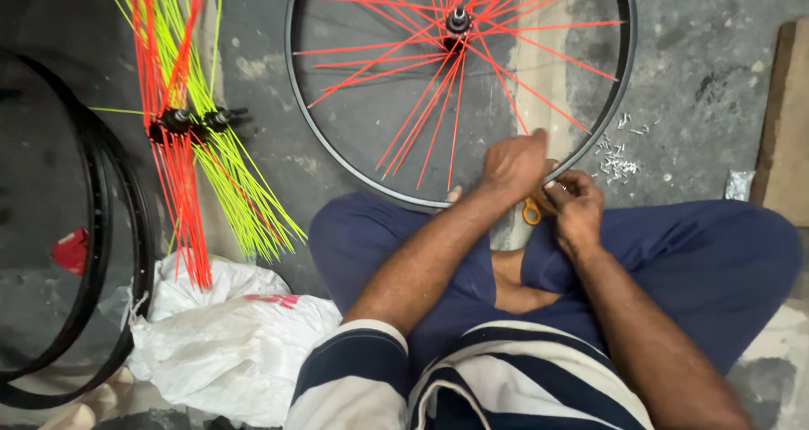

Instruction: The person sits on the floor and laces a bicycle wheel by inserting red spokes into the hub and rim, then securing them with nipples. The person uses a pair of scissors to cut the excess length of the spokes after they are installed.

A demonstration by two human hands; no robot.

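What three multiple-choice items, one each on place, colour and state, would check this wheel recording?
1. Where are both hands?
A. at the near rim of the wheel
B. on the white bag
C. on the spare rims

2. What colour are the laced wheel's spokes?
A. yellow
B. orange-red
C. blue

3. How is the wheel positioned?
A. upright
B. hanging
C. flat on the floor

Answers: 1 A, left hand and right hand meet at the wheel rim; 2 B, its spokes are orange-red; 3 C, it lies on the concrete floor.

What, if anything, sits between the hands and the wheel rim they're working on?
Nothing visible: the left hand rests on the black rim at its near edge, and the right hand is beside it with an orange-handled tool. The red spokes lie farther in.
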